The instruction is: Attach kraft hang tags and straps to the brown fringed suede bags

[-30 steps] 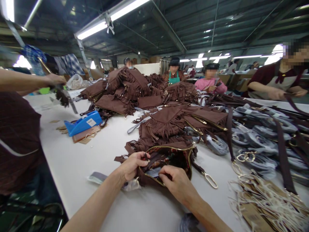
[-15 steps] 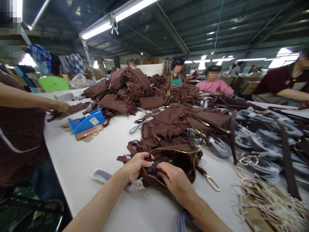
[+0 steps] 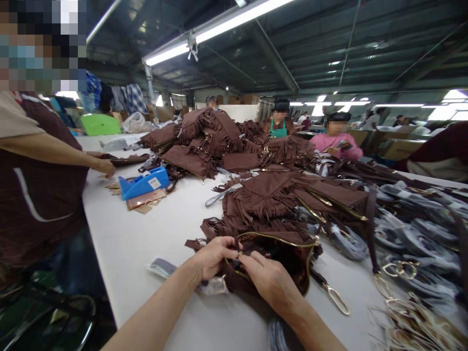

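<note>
A brown fringed bag (image 3: 241, 285) lies on the white table, its mouth open and edged with a gold-toothed zipper (image 3: 278, 238). My left hand (image 3: 215, 256) is closed on the bag at the left end of the opening, thumb and fingers pinching. My right hand (image 3: 268, 278) reaches over the near edge, its fingertips pinched on the bag's inside beside the left thumb. A small gold piece (image 3: 240, 253) shows between the two hands; the exact hold is partly hidden. To the bag's right lies a strap end with a gold clasp (image 3: 338, 300).
More brown fringed bags (image 3: 263, 192) are heaped beyond. Grey wrapped straps (image 3: 395, 229) and stringed tags (image 3: 420, 324) crowd the right. A blue tape dispenser (image 3: 144, 183) stands left, near a co-worker's hand (image 3: 104, 167). A plastic-wrapped strip (image 3: 163, 268) lies beside my left forearm.
My right fingertips have moved closer to my left thumb and pinch inside the opening. The view has shifted left. The co-worker at left has leaned further in.
</note>
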The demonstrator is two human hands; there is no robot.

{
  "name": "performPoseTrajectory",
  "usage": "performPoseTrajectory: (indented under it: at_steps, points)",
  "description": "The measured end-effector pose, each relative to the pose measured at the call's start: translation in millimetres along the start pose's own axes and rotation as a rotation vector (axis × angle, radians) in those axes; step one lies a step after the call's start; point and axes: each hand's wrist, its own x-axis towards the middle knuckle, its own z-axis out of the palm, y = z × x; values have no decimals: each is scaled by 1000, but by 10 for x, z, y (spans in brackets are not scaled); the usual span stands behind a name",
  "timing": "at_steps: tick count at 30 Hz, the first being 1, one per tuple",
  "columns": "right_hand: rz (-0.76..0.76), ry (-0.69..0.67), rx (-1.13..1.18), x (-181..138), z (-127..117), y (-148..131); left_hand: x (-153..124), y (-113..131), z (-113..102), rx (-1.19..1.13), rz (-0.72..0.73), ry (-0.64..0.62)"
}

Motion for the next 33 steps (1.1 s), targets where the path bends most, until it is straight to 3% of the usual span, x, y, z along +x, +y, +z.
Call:
performPoseTrajectory:
  at_steps: [5,11,15,19,22,26,31,33]
  points:
    - [47,67,273,6,-8,54,-31,-30,19,99,122,34]
    - [101,131,455,28,-67,73,-318,100,120,860,785,289]
    - [98,103,457,32,-65,58,-390,111,158,1106,747,174]
    - [78,48,407,27,-67,65,-340,69,165,1243,691,145]
    - [110,77,411,30,-173,75,-388,113,220,1192,750,150]
    - [271,293,594,62,-377,49,-516,200,354,924,774,216]
    - [603,234,1241,117,-427,-40,-505,146,503,338,532,46]
    - [661,243,1455,128,-420,-63,-473,95,552,225,431,56]
